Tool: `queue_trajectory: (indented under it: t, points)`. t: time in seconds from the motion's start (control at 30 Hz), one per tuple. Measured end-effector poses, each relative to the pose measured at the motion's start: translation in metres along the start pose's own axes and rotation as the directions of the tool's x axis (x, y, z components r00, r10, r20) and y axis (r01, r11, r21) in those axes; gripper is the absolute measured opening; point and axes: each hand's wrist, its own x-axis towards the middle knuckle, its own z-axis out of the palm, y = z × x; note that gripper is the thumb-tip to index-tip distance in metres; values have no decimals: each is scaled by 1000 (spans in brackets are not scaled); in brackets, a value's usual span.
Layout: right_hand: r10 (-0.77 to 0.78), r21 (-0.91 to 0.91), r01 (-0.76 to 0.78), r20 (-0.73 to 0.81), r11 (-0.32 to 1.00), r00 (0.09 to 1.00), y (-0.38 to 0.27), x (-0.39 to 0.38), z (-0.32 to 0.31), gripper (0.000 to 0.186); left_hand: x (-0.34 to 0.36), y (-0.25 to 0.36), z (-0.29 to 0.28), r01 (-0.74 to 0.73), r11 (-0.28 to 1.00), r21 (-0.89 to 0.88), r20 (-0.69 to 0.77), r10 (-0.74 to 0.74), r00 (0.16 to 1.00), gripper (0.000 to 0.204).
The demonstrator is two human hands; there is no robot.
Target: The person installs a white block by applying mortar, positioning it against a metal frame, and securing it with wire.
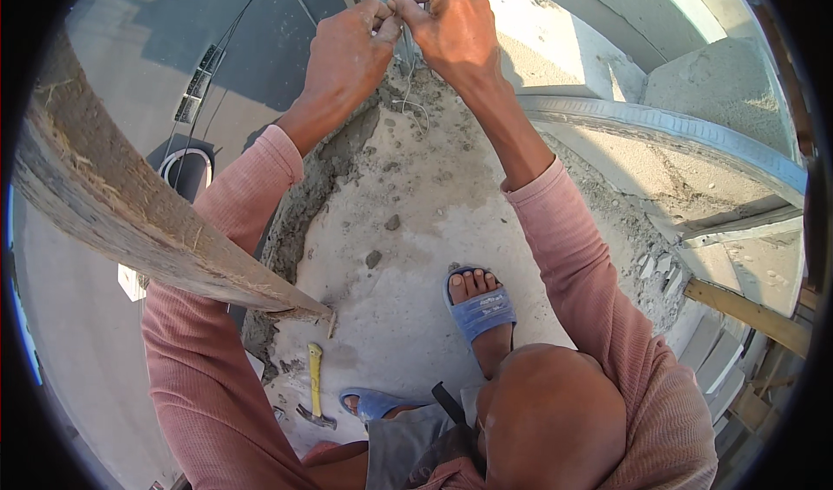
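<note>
Both of my arms reach to the far edge of the floor, and my hands meet in front of an upright metal strip (404,52). My left hand (351,48) is closed, thumb and finger pinching a thin white string (411,104). Close beside it, my right hand (457,39) pinches the same string, the fingertips of the two hands almost touching. Below them the loose end of the string dangles and curls over the rough concrete floor (408,247). Fingers partly hide whatever is held between the tips.
A thick wooden pole (156,208) slants along my left. Near my slippered feet lies a hammer (315,382) with a yellow handle. Grey blocks (573,43), a metal channel (668,124) and a wooden plank (748,316) stand at right. The floor drops off at left to a lower paved surface (78,316).
</note>
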Motion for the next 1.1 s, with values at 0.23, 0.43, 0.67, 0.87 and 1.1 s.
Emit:
queue_trajectory:
  t: [0.23, 0.43, 0.67, 0.87, 1.1]
  points:
    - [-31, -78, 51, 239, 996, 970, 21, 6, -6, 19, 4, 4, -7, 51, 999, -19, 49, -50, 998, 32]
    - [14, -248, 76, 340, 966, 940, 19, 8, -11, 20, 6, 0, -9, -66, 997, 44, 30, 64, 997, 30]
    - [-99, -348, 209, 308, 914, 946, 14, 7, -11, 13, 9, 1, -11, -131, 981, 141, 29, 128, 991, 30]
    - [-144, -174, 223, 377, 959, 915, 22, 7, -8, 30, 16, -7, -8, -191, 970, 149, -45, 200, 979, 31]
    - [-289, -182, 337, 247, 924, 925, 35, -1, -1, 28, 17, -7, -5, -56, 997, 59, 32, 54, 998, 35]
